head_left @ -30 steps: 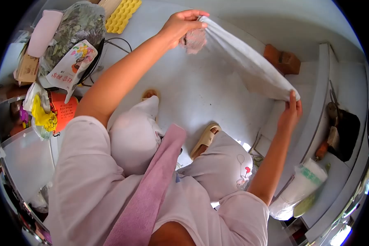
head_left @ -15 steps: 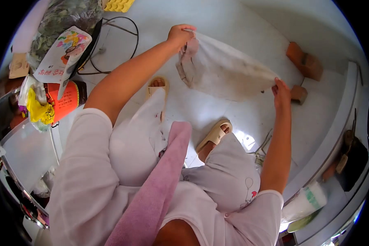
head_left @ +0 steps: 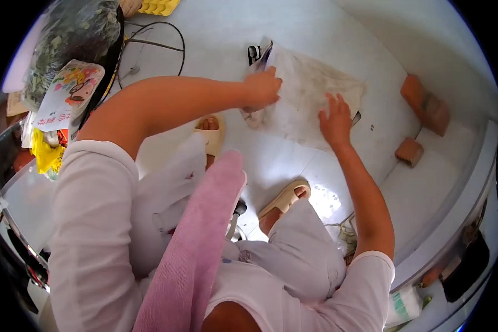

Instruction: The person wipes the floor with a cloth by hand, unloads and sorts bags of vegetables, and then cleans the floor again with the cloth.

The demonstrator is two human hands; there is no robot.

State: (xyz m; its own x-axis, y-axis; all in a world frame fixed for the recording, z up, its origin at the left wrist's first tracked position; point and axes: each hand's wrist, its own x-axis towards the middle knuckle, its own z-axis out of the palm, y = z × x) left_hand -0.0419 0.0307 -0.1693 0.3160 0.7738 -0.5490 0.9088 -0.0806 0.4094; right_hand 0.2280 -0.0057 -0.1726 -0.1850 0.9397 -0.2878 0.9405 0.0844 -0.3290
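A stained pale cloth [head_left: 307, 83] lies spread low over the tiled floor, covering something whose dark and striped edges show at its upper left and right. My left hand [head_left: 263, 88] is at the cloth's left side, fingers apart and partly bent on it. At the lower right part of the cloth, my right hand [head_left: 336, 119] has its fingers spread, with nothing held. A pink towel [head_left: 199, 232] hangs down in front of my chest.
Orange-brown blocks [head_left: 426, 105] and a smaller block [head_left: 409, 151] stand on the right. A bag of leaves [head_left: 74, 44], a printed sheet [head_left: 69, 94] and a metal ring stand [head_left: 183, 50] are at the left. My sandalled feet are below the cloth.
The cloth, earlier stretched between both hands, has come down and lies flat. Both hands have let go of its corners and moved inward over it.
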